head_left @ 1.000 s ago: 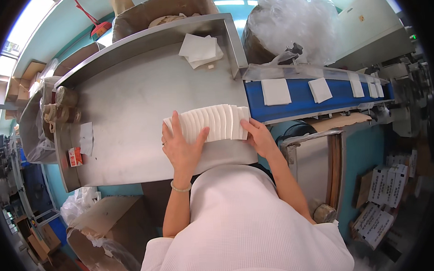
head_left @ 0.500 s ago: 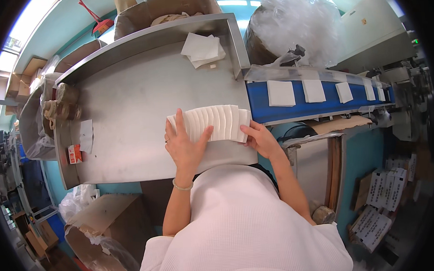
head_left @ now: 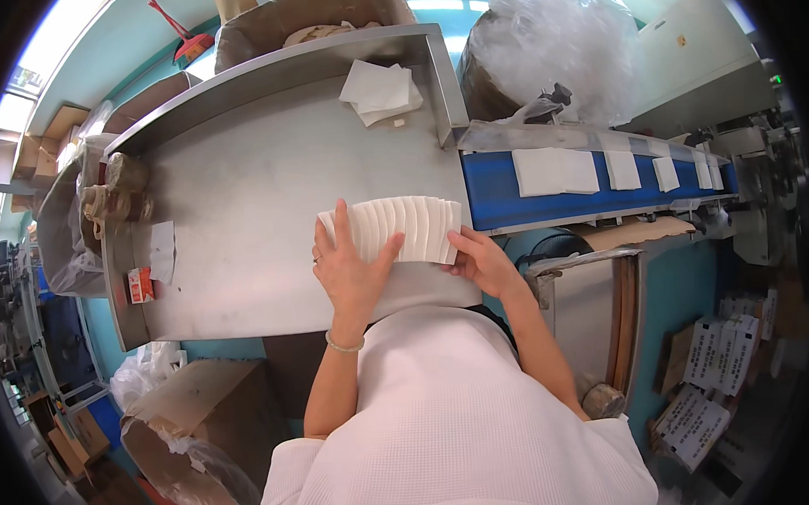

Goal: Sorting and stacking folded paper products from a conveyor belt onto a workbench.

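- Left hand (head_left: 351,268) lies flat on the fanned stack of white napkins (head_left: 403,227), fingers spread; right hand (head_left: 482,263) grips its right end.
- Step, as I judge: squaring the stack; next calls for pressing the ends together.
- Stack sits mid-frame on the steel tabletop (head_left: 240,196), beside the blue conveyor belt (head_left: 492,181).

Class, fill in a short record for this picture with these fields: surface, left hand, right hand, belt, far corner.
surface: steel table
left hand: left hand lies flat on a fanned row of white folded sheets
right hand: right hand touches the row's right end
belt: blue belt carrying separate white sheets
far corner: loose pile of white sheets
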A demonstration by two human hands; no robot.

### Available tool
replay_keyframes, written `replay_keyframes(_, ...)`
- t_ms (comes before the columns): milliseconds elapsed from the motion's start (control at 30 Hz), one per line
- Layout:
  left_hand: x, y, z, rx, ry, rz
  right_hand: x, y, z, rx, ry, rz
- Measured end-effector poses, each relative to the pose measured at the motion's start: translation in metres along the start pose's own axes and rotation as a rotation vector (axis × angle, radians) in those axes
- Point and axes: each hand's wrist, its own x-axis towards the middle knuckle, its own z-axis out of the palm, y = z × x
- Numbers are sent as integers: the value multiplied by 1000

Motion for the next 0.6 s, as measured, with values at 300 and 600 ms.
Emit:
replay_keyframes(300,0,10,3,-7,-35,31,21,2,-14,218,346,-316)
replay_keyframes(600,-2,11,4,-47,-43,10,5,4,10,125,115,-122)
